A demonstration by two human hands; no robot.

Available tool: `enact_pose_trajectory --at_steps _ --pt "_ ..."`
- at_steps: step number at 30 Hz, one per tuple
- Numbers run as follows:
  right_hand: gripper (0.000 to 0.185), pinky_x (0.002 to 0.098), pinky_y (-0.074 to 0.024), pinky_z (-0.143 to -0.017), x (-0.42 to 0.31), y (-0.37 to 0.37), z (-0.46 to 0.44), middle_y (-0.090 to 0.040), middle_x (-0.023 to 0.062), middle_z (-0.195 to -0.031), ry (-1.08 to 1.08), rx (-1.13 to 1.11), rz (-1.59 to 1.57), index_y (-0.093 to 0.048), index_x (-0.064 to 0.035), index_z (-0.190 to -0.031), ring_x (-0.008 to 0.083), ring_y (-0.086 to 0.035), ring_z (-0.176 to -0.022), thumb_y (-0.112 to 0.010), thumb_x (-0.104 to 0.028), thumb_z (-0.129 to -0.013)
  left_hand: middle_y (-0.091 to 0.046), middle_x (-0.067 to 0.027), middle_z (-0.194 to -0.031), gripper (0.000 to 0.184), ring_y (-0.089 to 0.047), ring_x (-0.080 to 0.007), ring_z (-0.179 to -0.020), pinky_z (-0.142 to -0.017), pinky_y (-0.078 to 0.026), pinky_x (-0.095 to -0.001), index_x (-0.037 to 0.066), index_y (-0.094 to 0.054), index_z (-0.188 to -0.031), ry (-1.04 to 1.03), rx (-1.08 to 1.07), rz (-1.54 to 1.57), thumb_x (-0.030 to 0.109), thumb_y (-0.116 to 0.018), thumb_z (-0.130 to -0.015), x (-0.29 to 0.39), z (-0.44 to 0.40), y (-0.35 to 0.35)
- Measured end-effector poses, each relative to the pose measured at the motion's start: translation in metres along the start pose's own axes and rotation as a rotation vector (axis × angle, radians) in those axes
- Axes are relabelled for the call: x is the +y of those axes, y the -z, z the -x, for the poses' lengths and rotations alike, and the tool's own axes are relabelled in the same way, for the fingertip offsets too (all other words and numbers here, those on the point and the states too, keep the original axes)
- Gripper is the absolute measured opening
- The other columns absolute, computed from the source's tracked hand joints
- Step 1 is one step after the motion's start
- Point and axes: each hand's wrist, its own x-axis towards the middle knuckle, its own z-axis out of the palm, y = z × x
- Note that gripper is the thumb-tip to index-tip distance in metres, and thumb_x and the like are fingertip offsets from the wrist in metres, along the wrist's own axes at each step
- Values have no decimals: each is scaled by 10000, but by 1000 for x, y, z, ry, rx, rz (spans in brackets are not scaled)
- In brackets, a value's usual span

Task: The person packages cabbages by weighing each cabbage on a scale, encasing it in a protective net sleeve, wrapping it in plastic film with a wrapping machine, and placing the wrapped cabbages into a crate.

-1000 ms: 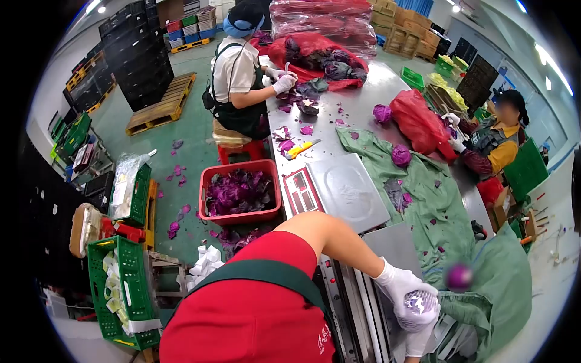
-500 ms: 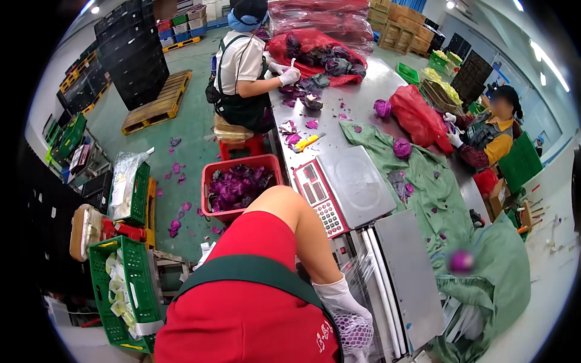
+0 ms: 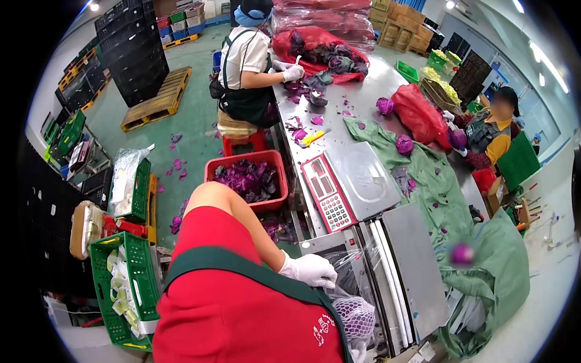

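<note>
My left hand (image 3: 310, 270), in a white glove, has its fingers curled over the edge of clear plastic film (image 3: 344, 259). This film stretches over the near end of a wrapping machine with white rollers (image 3: 393, 275). Just below that hand, a round red cabbage in a white foam net (image 3: 356, 317) sits against my apron. Of my right hand (image 3: 358, 351), only a bit of white glove shows at the bottom, under the cabbage; its fingers are hidden. Beyond the machine stands a red-and-silver scale (image 3: 330, 192).
A red crate (image 3: 284, 199) of purple leaves stands left of the table. A yellow-handled knife (image 3: 313, 138) lies behind the scale. Green cloth (image 3: 417, 175) with a cabbage (image 3: 404, 144) covers the right side. Two co-workers handle cabbages. A green crate (image 3: 101, 290) is at lower left.
My left hand has moved up and away from the netted cabbage, which now shows more fully. My view has shifted slightly. The co-worker on the right now holds a cabbage.
</note>
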Motion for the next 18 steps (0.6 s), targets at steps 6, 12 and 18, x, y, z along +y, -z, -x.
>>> enact_pose_trajectory --at_steps 6,12,18 --pt "502 364 -388 -995 6 -4 2 -496 130 -1240 8 -37 -26 -417 -14 -1312 208 -482 -1148 -501 -317 -920 -560 -64 -790 272 -548 -182 -761 -709 -457 -305 57 -533 -882 149 -23 559 295 -444 -980 26 -23 -6" --pt "526 367 -380 -1006 14 0 4 -485 134 -1260 -10 -17 -74 -408 -17 -1324 212 -474 -1163 -491 -345 -922 -546 -4 -729 349 -469 -113 -572 -496 -394 -268 59 -607 -916 844 54 866 365 -445 -959 33 0 -18" --pt "549 371 -373 -1017 14 -7 3 -474 138 -1280 -21 -34 -102 -398 -19 -1336 217 -467 -1179 -481 -372 -924 -649 -84 -822 328 -584 -179 -742 -711 -469 -348 31 -663 -954 671 -223 479 300 -480 -909 -71 43 -125"
